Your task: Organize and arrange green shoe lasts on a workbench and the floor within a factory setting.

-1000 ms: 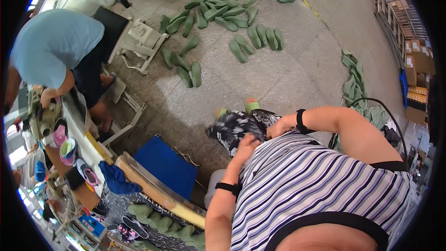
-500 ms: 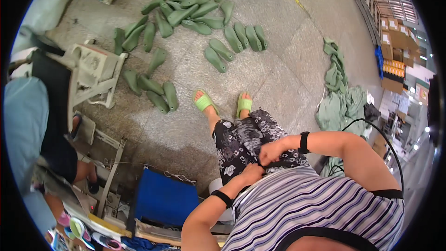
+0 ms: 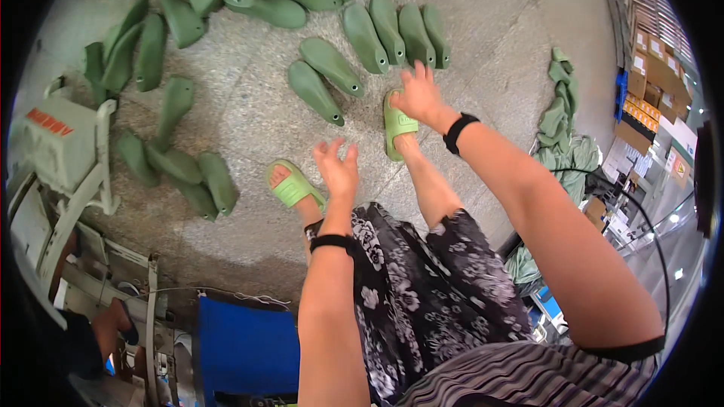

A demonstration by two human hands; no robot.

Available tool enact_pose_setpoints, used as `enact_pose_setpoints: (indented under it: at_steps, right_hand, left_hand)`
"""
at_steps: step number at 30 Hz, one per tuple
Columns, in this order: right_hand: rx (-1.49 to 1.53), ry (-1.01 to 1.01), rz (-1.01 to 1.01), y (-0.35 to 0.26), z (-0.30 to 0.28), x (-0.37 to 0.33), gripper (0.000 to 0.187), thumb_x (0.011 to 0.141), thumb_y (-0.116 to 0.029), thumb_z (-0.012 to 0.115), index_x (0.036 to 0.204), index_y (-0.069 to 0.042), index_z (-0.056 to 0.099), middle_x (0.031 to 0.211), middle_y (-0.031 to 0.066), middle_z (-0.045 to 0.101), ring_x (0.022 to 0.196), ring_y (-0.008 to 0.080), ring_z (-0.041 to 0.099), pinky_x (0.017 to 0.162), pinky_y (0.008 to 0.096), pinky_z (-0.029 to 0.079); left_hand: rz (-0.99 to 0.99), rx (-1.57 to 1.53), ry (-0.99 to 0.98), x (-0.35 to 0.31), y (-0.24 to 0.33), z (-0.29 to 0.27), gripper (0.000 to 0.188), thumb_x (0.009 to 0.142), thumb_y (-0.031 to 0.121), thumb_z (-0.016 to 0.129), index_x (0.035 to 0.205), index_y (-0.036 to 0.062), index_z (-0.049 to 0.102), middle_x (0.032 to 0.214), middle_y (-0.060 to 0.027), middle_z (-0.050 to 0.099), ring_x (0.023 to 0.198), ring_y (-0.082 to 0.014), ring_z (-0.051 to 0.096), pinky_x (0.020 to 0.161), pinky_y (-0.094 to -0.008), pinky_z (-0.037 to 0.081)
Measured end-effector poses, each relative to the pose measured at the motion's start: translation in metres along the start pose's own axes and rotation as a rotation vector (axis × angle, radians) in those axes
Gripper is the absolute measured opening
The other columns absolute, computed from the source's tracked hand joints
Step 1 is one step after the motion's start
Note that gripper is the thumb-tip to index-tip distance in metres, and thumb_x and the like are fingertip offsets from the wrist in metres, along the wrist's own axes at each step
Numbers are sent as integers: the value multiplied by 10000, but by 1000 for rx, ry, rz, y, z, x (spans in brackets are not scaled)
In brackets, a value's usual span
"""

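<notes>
Many green shoe lasts lie on the grey floor. My left hand (image 3: 337,171) is open with its fingers spread, just short of a pair of lasts, the nearer last (image 3: 314,92) and the farther last (image 3: 330,65). My right hand (image 3: 422,98) hangs open over my right green slipper (image 3: 397,132), its fingertips close to the ends of several lasts in a row, among them this last (image 3: 415,35). Whether those fingertips touch them I cannot tell. Both hands hold nothing. My left slipper (image 3: 294,184) shows beside my left hand.
More lasts (image 3: 264,9) lie heaped at the far left, with a smaller cluster (image 3: 177,164) nearer. A pale machine stand (image 3: 64,143) and a blue panel (image 3: 249,343) are on the left. Green cloth (image 3: 562,158) and cardboard boxes (image 3: 656,68) line the right. Another person's leg (image 3: 109,328) shows lower left.
Both hands have left the waist of my patterned trousers and stretched forward, opening toward the lasts. The view has tipped down and closer, so the lasts look larger.
</notes>
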State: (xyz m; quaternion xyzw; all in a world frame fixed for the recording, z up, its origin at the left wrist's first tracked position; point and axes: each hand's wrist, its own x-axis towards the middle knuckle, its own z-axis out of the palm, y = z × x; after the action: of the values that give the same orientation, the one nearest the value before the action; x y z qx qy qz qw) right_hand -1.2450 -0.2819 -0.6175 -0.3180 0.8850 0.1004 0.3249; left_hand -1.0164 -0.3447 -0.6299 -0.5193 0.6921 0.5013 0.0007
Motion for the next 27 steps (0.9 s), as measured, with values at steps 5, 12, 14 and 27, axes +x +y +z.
enact_pose_setpoints:
  at_steps: [5,12,14,27]
  right_hand:
    - [5,122,-112,-27,44,76,610,722,-375,736,1161,-26,495,1365,354,235,1253,522,273,911,562,387]
    - [401,318,162,-5,87,102,629,674,-341,782,1143,-63,469,1294,327,358,1130,472,454,865,476,454]
    - [377,343,31,-10,90,92,558,714,-333,759,1089,-24,485,1317,335,301,1183,465,381,886,520,405]
    - [134,128,-62,40,33,106,510,654,-471,652,838,1,712,906,286,589,986,414,505,860,448,457]
  left_hand:
    - [31,51,71,65,-72,75,607,714,269,784,1243,76,555,1323,-343,281,1170,-485,402,987,-478,361]
    - [-538,-4,282,118,11,141,801,628,483,794,1213,-10,559,1192,-366,323,1078,-519,432,901,-502,430]
    - [-646,37,304,141,29,143,747,642,475,779,1143,-45,590,1128,-365,358,994,-499,484,816,-498,474]
    - [-709,155,20,94,8,51,629,678,503,652,1076,17,672,1102,-243,618,1078,-383,536,924,-426,417]
